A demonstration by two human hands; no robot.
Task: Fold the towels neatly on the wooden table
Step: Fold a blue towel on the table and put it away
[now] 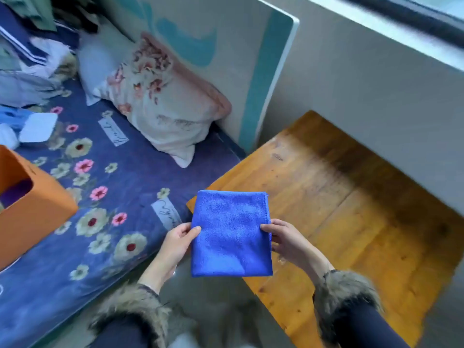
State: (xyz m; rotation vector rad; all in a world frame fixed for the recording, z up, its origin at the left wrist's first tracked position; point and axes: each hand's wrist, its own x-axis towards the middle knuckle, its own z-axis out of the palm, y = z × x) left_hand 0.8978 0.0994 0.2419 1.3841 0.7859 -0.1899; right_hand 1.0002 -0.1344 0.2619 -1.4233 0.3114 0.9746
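A blue towel (231, 233), folded into a flat rectangle, is held up in the air over the left front edge of the wooden table (351, 209). My left hand (177, 243) pinches its left edge, thumb on top. My right hand (283, 237) pinches its right edge the same way. The towel hangs between both hands, its lower part over the gap between bed and table.
A bed with a blue flowered sheet (105, 197) lies to the left, with a floral pillow (163, 101), an orange box (27, 204) and piled clothes (30, 61). A white wall (364, 96) borders the table behind and to the right.
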